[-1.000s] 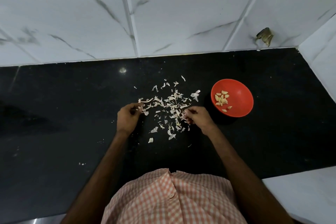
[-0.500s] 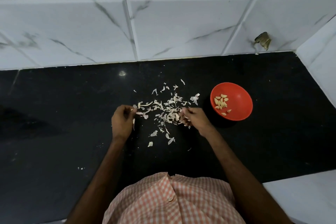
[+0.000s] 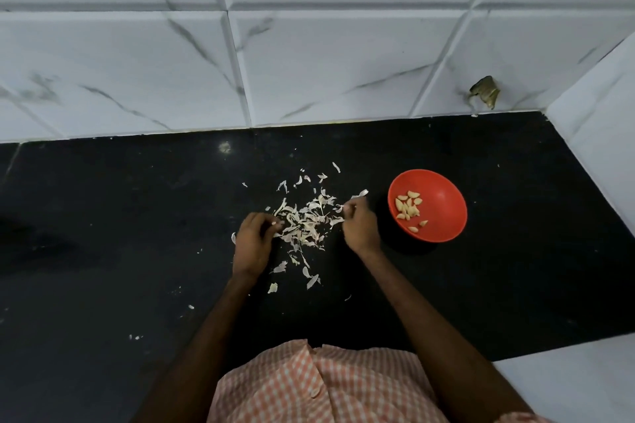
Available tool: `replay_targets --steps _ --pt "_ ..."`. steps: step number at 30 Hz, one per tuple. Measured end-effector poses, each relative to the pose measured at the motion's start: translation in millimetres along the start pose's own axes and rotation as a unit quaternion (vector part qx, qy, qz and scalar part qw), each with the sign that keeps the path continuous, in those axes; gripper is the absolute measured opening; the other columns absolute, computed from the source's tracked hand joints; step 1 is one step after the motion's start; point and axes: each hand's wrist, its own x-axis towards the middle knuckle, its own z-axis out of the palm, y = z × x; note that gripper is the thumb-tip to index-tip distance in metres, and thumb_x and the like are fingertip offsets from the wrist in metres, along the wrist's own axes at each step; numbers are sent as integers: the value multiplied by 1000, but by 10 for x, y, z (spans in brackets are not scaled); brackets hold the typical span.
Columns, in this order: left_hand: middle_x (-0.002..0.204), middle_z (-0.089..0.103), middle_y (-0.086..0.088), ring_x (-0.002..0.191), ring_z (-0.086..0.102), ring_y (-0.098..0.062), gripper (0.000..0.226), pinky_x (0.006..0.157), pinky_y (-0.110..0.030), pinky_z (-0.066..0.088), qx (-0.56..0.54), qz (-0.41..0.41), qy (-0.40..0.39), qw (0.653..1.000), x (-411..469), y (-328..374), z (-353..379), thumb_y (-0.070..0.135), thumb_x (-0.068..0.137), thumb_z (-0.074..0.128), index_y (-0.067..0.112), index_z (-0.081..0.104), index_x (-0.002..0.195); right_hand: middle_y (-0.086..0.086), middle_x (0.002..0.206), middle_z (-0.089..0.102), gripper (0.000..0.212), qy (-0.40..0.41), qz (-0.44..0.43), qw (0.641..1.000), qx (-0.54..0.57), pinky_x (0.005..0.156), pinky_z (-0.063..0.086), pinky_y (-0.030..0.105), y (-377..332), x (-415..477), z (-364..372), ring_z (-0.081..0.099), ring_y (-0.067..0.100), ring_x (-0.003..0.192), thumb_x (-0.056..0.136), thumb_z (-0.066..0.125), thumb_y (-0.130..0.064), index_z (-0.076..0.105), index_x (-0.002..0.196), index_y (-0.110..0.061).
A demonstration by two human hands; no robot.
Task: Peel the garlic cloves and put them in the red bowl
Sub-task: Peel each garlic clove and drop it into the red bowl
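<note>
A red bowl [image 3: 443, 216] stands on the black counter, right of centre, with several peeled garlic cloves [image 3: 409, 208] in its left half. Left of the bowl lies a pile of pale garlic skins [image 3: 309, 221]. My left hand [image 3: 254, 242] rests at the pile's left edge, fingers curled with the tips in the skins. My right hand [image 3: 359, 227] is at the pile's right edge, between pile and bowl, fingers curled and touching skins. I cannot tell whether either hand holds a clove or a skin; the palms are hidden.
Loose skins [image 3: 311, 280] lie scattered on the black counter [image 3: 137, 233] in front of the pile. A white marble-tile wall [image 3: 309, 62] runs along the back and a white side wall [image 3: 604, 134] closes the right. A white surface [image 3: 567, 378] borders the counter's near right edge.
Both hands have drawn closer together and the skins between them are bunched into a tighter pile. The bowl and its cloves have stayed in place.
</note>
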Motion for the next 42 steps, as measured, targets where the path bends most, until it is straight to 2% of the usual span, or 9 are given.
replay_targets --steps 4,11,14,18,23,28,31,37,42 --pt "104 67 8 94 64 -4 14 86 -23 53 -104 -78 142 981 28 79 -175 16 95 68 23 73 106 13 115 68 21 41 39 998 -26 75 45 31 70 282 -115 67 31 104 102 52 -12 47 120 -2" --pt "103 73 3 93 71 -12 13 74 -26 60 -143 -143 116 972 125 91 -216 19 96 67 22 70 108 6 106 65 19 -67 -73 992 -83 76 50 31 145 116 141 66 22 98 99 58 -8 54 118 -5" --pt "96 73 4 86 71 -13 16 63 -18 58 -152 -140 95 974 85 163 -183 17 94 70 18 73 109 -3 111 62 23 -102 -31 994 21 77 44 22 174 2 168 60 12 98 101 60 -16 60 123 -11" --pt "90 75 7 85 72 -9 19 80 -27 59 -142 -117 46 982 20 247 -66 12 86 78 28 72 94 8 113 70 25 -91 16 985 143 77 57 24 218 -55 149 69 17 97 96 57 4 64 103 -19" --pt "81 75 13 80 71 1 9 82 -29 58 -71 -79 -18 994 -39 354 118 28 89 76 21 77 96 1 106 72 28 -98 -123 987 16 83 51 15 163 -153 94 68 7 98 91 64 7 68 112 -11" --pt "80 74 14 78 70 -6 13 78 -29 55 -46 -63 -24 997 -81 439 163 24 100 63 22 75 96 6 105 74 21 -125 -196 969 -81 88 56 36 101 -204 128 69 19 97 92 71 -15 68 112 -9" --pt "75 70 12 65 59 -1 30 68 -31 48 -51 -84 -29 995 -138 445 173 28 105 53 23 69 80 6 115 69 19 -78 -270 952 -123 93 46 29 97 -243 154 60 21 110 97 63 -13 70 114 -9" --pt "65 62 5 52 48 -2 35 56 -20 39 -86 -61 -51 993 -214 614 153 19 106 50 19 60 72 -1 90 74 9 -60 -199 976 68 81 54 22 -132 -427 127 69 9 85 93 65 -6 72 96 -9" --pt "63 60 5 57 50 -7 38 61 -32 44 -131 -65 -61 987 -257 678 152 17 107 48 18 57 70 -2 81 75 4 -90 -144 973 157 73 57 30 -158 -488 131 71 10 77 88 69 -11 73 89 -12"
